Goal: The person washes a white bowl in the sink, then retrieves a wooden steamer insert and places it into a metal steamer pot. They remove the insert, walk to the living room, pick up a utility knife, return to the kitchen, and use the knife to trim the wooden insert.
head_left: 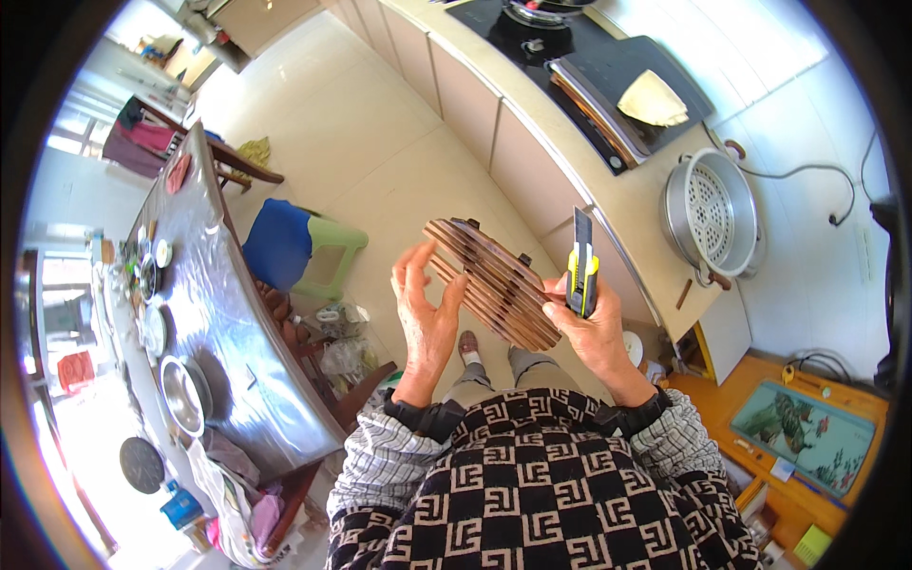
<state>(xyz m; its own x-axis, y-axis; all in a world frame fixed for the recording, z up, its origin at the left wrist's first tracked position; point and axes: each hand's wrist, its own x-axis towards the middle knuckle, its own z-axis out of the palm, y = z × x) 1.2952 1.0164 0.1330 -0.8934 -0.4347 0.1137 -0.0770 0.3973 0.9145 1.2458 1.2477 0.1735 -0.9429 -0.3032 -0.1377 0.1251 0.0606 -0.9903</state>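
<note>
My right hand [591, 328] is closed round a yellow and black utility knife [582, 271], whose dark blade sticks out and points away from me. The thumb and fingers of that hand also pinch the right end of a slatted brown wooden piece [494, 285]. Its thin sticks lie side by side with dark bands across them, and two small black parts stand out along its far edge. At its left end is my left hand [427, 309], fingers apart and slightly blurred. The left thumb overlaps the sticks; whether it touches them I cannot tell.
A counter [655, 223] runs along the right, with a cooktop [532, 43] and a metal steamer pot [714, 214]. On the left stands a plastic-covered table [275, 380] with a metal bowl [185, 394]. A green stool [332, 252] is on the tiled floor ahead. An orange cabinet [708, 404] stands at right.
</note>
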